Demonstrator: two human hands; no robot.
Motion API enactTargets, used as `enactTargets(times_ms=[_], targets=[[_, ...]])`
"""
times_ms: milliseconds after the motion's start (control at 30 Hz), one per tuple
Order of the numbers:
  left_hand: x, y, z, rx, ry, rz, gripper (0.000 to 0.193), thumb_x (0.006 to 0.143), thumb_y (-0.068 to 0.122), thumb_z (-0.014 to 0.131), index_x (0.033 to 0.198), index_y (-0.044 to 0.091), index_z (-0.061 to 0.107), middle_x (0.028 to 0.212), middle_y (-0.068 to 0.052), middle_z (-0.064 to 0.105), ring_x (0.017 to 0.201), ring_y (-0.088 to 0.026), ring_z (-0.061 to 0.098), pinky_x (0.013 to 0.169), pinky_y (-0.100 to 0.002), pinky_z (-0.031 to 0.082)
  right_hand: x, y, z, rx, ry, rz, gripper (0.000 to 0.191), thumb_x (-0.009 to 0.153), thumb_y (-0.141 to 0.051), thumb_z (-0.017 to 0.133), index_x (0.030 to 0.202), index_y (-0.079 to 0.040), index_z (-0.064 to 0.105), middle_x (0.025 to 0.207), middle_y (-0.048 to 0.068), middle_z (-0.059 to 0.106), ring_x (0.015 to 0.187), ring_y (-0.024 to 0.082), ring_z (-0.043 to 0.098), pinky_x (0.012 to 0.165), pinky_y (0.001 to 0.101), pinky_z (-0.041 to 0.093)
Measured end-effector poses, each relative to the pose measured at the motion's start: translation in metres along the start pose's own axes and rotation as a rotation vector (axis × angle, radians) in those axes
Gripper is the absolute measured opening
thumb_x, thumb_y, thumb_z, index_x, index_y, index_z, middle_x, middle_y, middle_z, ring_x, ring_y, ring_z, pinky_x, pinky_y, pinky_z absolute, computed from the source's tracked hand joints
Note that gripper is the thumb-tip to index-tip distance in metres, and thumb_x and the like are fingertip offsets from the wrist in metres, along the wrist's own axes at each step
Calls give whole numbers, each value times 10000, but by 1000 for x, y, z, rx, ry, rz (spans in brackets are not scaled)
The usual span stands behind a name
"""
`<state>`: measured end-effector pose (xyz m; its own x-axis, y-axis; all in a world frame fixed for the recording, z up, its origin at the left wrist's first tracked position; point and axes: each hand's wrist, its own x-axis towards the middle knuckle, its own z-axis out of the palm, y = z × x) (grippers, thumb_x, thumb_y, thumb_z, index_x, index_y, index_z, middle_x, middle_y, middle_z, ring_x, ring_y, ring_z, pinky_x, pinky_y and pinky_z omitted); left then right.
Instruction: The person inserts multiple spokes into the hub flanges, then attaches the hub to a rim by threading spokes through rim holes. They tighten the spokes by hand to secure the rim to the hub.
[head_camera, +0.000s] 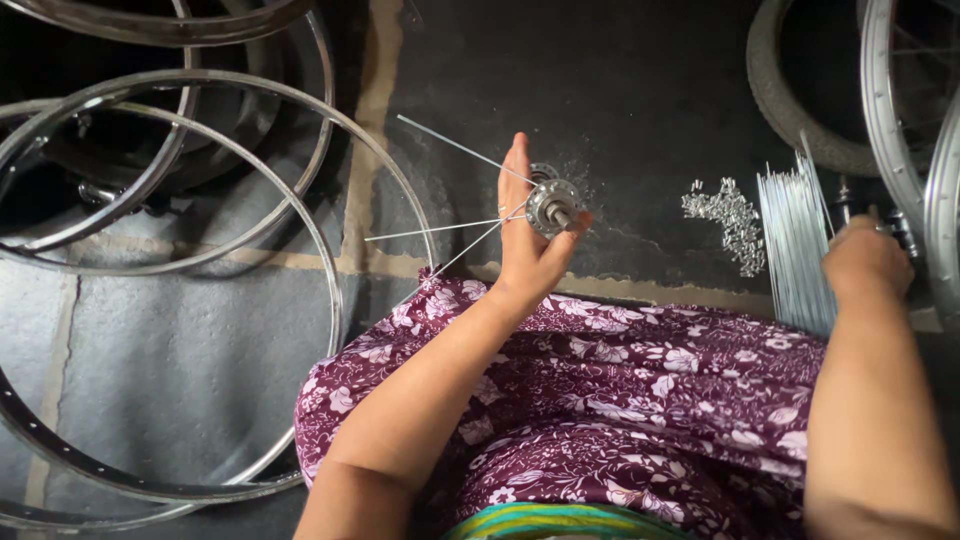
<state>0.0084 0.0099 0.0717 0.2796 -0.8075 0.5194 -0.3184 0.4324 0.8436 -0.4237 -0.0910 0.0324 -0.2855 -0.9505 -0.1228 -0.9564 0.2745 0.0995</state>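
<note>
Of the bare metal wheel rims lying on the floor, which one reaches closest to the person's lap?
The large silver rim lying lowest and farthest right on the floor; its arc runs right beside the floral-skirted knee, while the other rims lie stacked farther up-left.

Bare metal rims (170, 200) lie stacked on the concrete floor (150, 370). A small heap of nipples (725, 215) sits near a tyre (790, 100).

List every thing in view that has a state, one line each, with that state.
wheel hub: held up in the left hand, a few spokes already threaded in, sticking out leftwards
spoke bundle: loose on the floor, the right hand resting on it
spoke nipples: scattered in a small pile
bare rims: unlaced, lying overlapped on the floor
tyre: lying beside another rim
</note>
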Motion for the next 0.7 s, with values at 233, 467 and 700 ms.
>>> enactTargets(times_ms=[233,467,700], targets=[[-2,1,-3,72,71,-54,959,751,105,870,1578,65,386,1641,-130,424,1591,-385,311,1285,-444,334,-145,-63,-91,1093,81,-540,126,1159,39,535,1217,101,629,1081,195,711,821,202,689,854,276,556],[1,1,-4,77,161,-61,942,760,127,885,1579,97,421,1623,-92,478,1597,-376,339,1292,-432,369,-230,-117,-155,1256,117,-1229,213,1008,-15,539,1176,-14,670,1094,192,734,941,231,785,835,290,692],[4,9,-11,58,136,-104,1009,760,134,899,1605,60,352,1665,-129,396,1622,-410,238,1309,-463,291,-268,-133,-167,883,222,-1393,277,940,-250,718,1083,-16,679,1019,134,765,989,245,767,856,377,655]])
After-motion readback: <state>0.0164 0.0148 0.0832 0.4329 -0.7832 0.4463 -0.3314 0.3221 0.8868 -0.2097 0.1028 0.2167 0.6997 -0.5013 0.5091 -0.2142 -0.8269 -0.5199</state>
